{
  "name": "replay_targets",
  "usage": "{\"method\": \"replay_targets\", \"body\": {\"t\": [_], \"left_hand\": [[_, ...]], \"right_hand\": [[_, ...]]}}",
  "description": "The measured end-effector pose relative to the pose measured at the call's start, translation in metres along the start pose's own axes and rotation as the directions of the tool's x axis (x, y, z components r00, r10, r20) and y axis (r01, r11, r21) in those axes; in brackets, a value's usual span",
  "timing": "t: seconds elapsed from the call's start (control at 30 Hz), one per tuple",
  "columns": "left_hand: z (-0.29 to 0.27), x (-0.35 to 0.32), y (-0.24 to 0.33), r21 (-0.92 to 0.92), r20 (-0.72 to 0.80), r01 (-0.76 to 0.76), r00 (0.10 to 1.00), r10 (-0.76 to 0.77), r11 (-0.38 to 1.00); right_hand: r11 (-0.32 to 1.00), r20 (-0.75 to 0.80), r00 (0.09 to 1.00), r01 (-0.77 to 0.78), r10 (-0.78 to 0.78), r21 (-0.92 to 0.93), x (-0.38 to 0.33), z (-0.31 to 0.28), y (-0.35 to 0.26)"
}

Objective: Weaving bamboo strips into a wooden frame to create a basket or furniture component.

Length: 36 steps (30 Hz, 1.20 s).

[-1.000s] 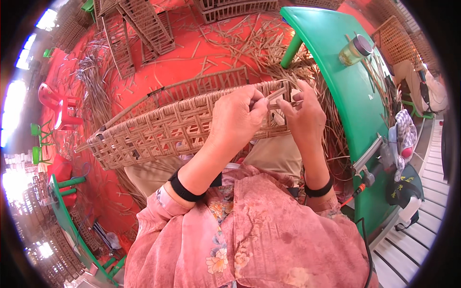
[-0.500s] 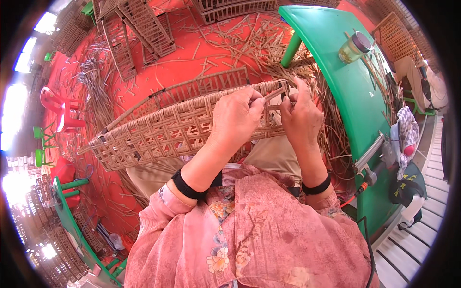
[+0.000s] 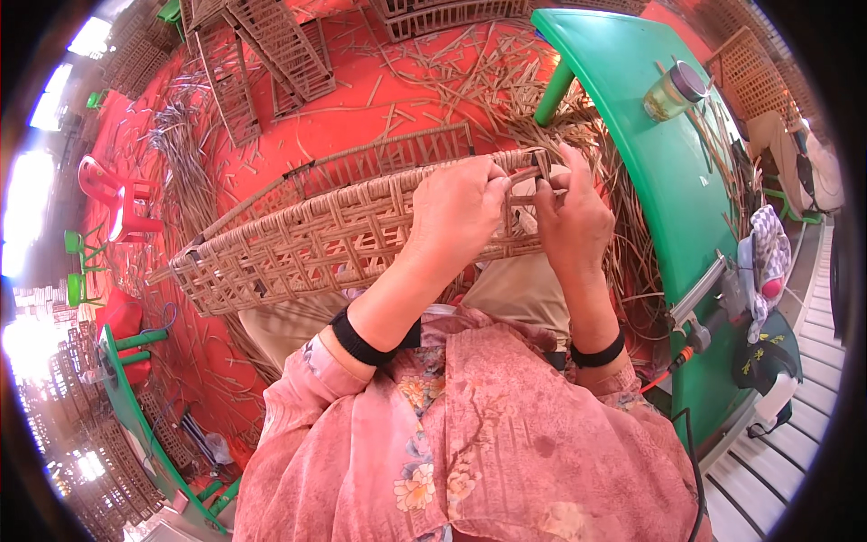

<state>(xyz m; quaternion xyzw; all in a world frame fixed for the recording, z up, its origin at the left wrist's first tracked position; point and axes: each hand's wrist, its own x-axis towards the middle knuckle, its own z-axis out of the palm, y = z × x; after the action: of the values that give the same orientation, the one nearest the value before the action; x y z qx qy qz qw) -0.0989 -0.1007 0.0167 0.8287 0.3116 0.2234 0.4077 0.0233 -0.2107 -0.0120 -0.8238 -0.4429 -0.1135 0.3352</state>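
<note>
A brown woven basket frame (image 3: 298,248) rests across my lap, its long side facing up and its right end between my hands. My left hand (image 3: 456,206) is closed at the upper right part of the weave, pinching a flat brown strip (image 3: 524,173) near the corner. Opposite it, my right hand (image 3: 576,212) has its thumb and fingers bent together at the same corner, with the index finger raised. The strip runs between the two hands. Exactly what lies inside the right fingertips is hidden.
To the right stands a green table (image 3: 623,108) bearing a lidded glass jar (image 3: 673,92), a cap (image 3: 768,357) and a metal clamp bar (image 3: 700,294). Cut strips litter the red floor (image 3: 352,104). More woven frames (image 3: 271,54) stand ahead; a red chair (image 3: 117,199) is at left.
Both hands stay at the basket's right corner, with the fingers shifted slightly; less of the strip shows between them. The whole view has moved a little.
</note>
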Motion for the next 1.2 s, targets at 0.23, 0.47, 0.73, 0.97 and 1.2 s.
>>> {"method": "replay_targets", "body": {"t": [0.23,0.47,0.73,0.97,1.2], "left_hand": [[0.022,0.016,0.001,0.262,0.001,-0.257,0.964,0.266,0.930],[0.029,0.013,0.002,0.323,-0.010,-0.438,0.885,0.466,0.839],[0.011,0.002,-0.012,0.477,-0.129,-0.410,0.842,0.523,0.778],[-0.031,-0.008,-0.052,0.557,-0.304,-0.277,0.809,0.503,0.783],[-0.032,-0.010,-0.063,0.580,-0.186,-0.214,0.904,0.384,0.786]], "right_hand": [[0.882,0.114,0.969,-0.248,0.221,0.401,0.009,0.002,0.031],[0.346,0.332,0.824,-0.511,0.460,0.787,0.004,0.034,0.057],[0.487,0.205,0.853,-0.454,0.480,0.746,0.000,0.032,0.068],[0.386,0.183,0.790,-0.469,0.585,0.794,0.005,0.033,0.054],[0.274,0.079,0.690,-0.386,0.720,0.881,0.025,0.010,0.146]]}}
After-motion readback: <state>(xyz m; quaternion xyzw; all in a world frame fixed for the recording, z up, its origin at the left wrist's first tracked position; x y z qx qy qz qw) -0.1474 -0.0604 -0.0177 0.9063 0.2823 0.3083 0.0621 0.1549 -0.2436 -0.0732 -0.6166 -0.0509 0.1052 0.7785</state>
